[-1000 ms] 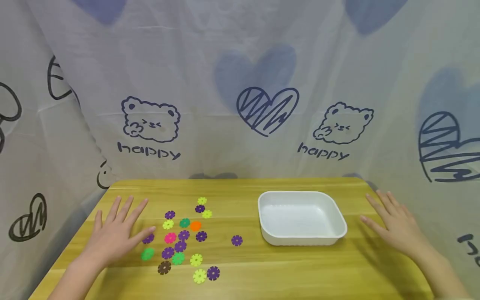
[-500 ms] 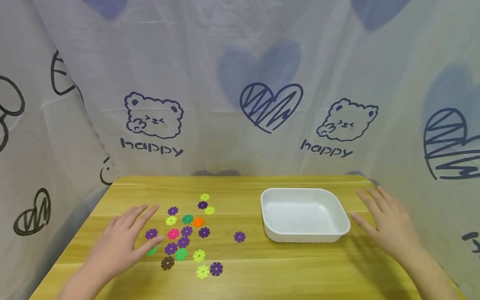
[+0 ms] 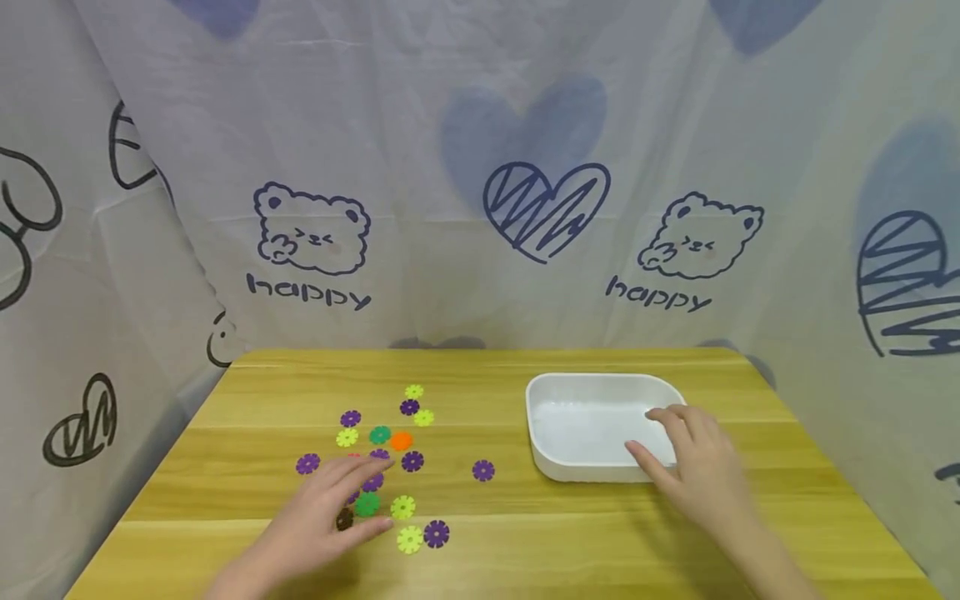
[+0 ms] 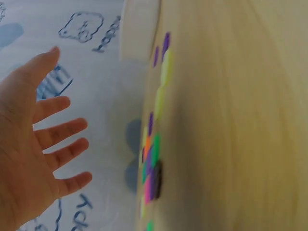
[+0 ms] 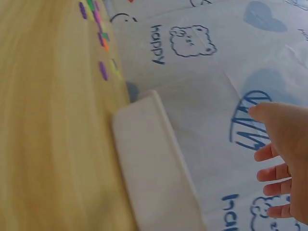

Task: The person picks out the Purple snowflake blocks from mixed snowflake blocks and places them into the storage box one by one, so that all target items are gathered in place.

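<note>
My left hand (image 3: 318, 512) hovers over the left part of the table, its relaxed fingers above a scatter of notched plastic discs and hiding some of them. In the left wrist view its fingers are spread and hold nothing. Around it lie a green disc (image 3: 367, 504), a yellow disc (image 3: 409, 540), a purple disc (image 3: 437, 533) and an orange disc (image 3: 401, 441). My right hand (image 3: 697, 467) overlaps the right end of a white rectangular tray (image 3: 585, 472) in the head view, fingers loosely bent with nothing in them. The tray's visible inside holds no discs.
The wooden table (image 3: 525, 550) bears everything. One purple disc (image 3: 483, 471) lies apart, between the scatter and the tray. A pale curtain (image 3: 450, 275) with bear and heart drawings hangs behind the table and along its sides.
My left hand has moved right, from beside the discs to over them. The right hand has come left from the table's right edge to the tray. Tray and discs lie as before.
</note>
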`<state>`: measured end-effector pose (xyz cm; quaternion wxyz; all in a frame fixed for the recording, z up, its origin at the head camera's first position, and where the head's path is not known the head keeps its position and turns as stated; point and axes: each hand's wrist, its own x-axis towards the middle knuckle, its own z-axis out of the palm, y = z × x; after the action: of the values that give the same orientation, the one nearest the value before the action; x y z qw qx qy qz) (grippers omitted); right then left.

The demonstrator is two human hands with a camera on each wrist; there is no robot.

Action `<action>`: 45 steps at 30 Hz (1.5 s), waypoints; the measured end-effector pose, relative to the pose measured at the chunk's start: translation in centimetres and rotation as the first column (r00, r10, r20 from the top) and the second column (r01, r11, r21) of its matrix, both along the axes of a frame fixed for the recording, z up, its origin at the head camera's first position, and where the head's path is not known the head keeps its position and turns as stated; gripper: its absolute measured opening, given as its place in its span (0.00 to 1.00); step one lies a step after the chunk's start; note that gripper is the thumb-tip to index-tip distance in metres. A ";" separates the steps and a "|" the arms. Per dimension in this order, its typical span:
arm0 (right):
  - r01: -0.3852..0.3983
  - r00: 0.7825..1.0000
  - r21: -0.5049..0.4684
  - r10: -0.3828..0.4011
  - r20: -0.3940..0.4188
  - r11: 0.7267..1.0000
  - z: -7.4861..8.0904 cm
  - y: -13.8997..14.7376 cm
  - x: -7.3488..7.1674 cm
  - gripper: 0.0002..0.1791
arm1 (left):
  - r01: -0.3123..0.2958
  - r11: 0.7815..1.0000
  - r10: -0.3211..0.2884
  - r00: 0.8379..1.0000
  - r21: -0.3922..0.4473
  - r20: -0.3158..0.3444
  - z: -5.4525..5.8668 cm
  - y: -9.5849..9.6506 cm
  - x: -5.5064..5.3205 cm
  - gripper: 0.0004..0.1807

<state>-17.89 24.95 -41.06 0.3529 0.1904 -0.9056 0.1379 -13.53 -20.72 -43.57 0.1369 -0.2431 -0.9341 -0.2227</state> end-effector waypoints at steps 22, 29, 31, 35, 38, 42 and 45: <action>0.147 0.897 0.185 -0.210 0.389 0.972 -2.6 -3.2 -0.1 0.21 | 0.313 0.946 -0.242 0.857 -0.086 0.455 -1.5 5.0 -3.2 0.25; 0.148 0.898 0.180 -0.208 0.389 0.972 -2.5 -3.3 -0.1 0.19 | 0.304 0.950 -0.230 0.842 -0.077 0.488 -1.3 5.3 -3.6 0.16; 0.147 0.898 0.179 -0.208 0.389 0.973 -2.5 -3.3 -0.2 0.19 | 0.305 0.950 -0.232 0.837 -0.070 0.496 -1.4 5.3 -3.7 0.16; 0.147 0.898 0.182 -0.209 0.388 0.972 -2.6 -3.3 -0.2 0.19 | 0.319 0.946 -0.251 0.832 -0.057 0.494 -1.6 5.3 -3.9 0.15; 0.146 0.899 0.187 -0.209 0.386 0.971 -2.7 -3.2 -0.3 0.19 | 0.329 0.943 -0.269 0.835 -0.044 0.479 -1.8 5.3 -4.1 0.15; 0.140 0.903 0.197 -0.207 0.377 0.970 -2.9 -3.2 -0.5 0.20 | 0.320 0.947 -0.298 0.825 0.038 0.481 -2.1 5.0 -4.3 0.13; 0.136 0.905 0.200 -0.204 0.372 0.970 -2.9 -3.3 -0.5 0.20 | 0.293 0.947 -0.319 0.800 0.132 0.508 -2.1 4.7 -4.5 0.11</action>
<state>-18.40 21.67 -44.01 0.1587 0.1084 -0.9793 0.0640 -18.00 -16.02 -45.66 -0.1541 -0.3175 -0.8788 -0.3212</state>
